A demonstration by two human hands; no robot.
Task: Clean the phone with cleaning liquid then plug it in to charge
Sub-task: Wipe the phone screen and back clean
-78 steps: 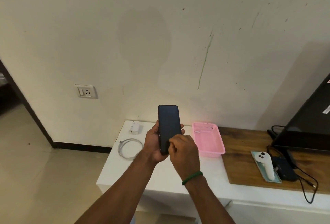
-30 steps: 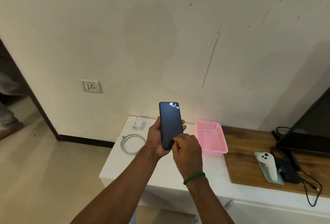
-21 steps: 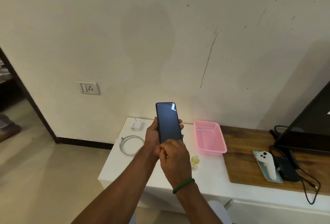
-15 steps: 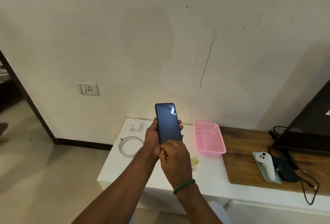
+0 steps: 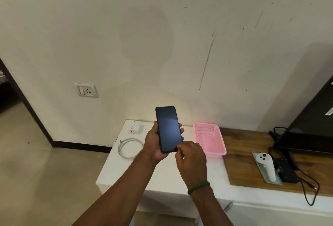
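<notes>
Left hand fingers grip the phone, held upright. Right hand fingers curl against its lower corner; whether around a cloth, I cannot tell. Brace firmly, rub lightly. Cable and charger lie left of them on the bench.

The person is wearing a thin green band, looking braided or beaded, snugly around the wrist just behind the right hand. It is ringing the wrist as a single strand. Both forearms are showing bare from the wrists to the near edge of view, and the left hand is showing bare too.
</notes>
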